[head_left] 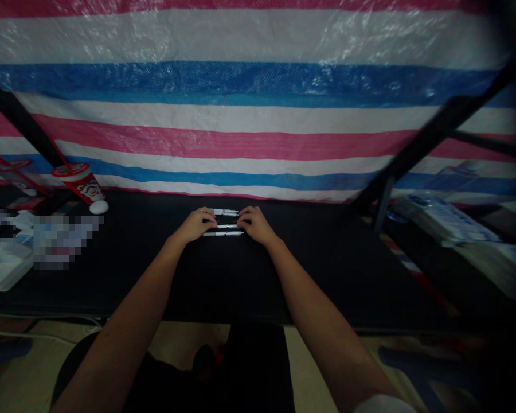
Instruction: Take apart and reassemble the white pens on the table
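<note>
Several slim white-and-silver pens lie side by side, pointing left to right, on the black tabletop (327,258). My left hand (196,225) has its fingers curled at the left end of the middle pen (227,226). At that pen's other end, my right hand (257,225) pinches it with thumb and fingers. Just beyond it lie the far pens (224,212), close together between my fingertips. The nearest pen (222,234) rests slightly in front of my hands. Fingers cover some of the pen ends.
At the left stand a red paper cup (82,184) with a straw and a white egg-shaped object (98,207). A white box (4,267) sits at the left edge. Plastic-wrapped packs (449,221) lie at the right, beyond a black frame post (413,155). A striped tarp (258,117) hangs behind.
</note>
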A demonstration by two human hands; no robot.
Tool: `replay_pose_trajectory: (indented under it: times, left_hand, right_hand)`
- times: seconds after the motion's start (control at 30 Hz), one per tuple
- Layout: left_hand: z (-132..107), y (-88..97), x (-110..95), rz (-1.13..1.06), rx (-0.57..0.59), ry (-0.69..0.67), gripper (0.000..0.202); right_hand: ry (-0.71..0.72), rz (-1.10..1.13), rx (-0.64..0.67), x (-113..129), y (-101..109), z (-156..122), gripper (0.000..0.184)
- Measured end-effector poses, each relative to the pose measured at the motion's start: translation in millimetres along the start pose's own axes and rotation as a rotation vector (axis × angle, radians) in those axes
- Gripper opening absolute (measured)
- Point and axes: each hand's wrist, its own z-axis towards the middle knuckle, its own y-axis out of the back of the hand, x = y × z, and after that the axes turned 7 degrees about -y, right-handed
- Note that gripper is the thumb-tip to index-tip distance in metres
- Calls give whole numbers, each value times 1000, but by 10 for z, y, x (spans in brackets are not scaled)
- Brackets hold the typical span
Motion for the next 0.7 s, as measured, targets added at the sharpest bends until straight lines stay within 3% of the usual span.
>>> replay_pose_trajectory:
  times: [0.33,0.53,0.7]
  left_hand:
    - [-9,-25,-16,14,-66,1,5]
    - [-5,-28,-18,83,-89,17,7]
    - [3,-58,18,138,-86,4,8]
  right_hand:
    - [18,-4,-6,29,-16,-1,8]
    - [-63,-34,-114,-26,42,11,15]
    - [-69,-86,-90,-71,-22,19,10]
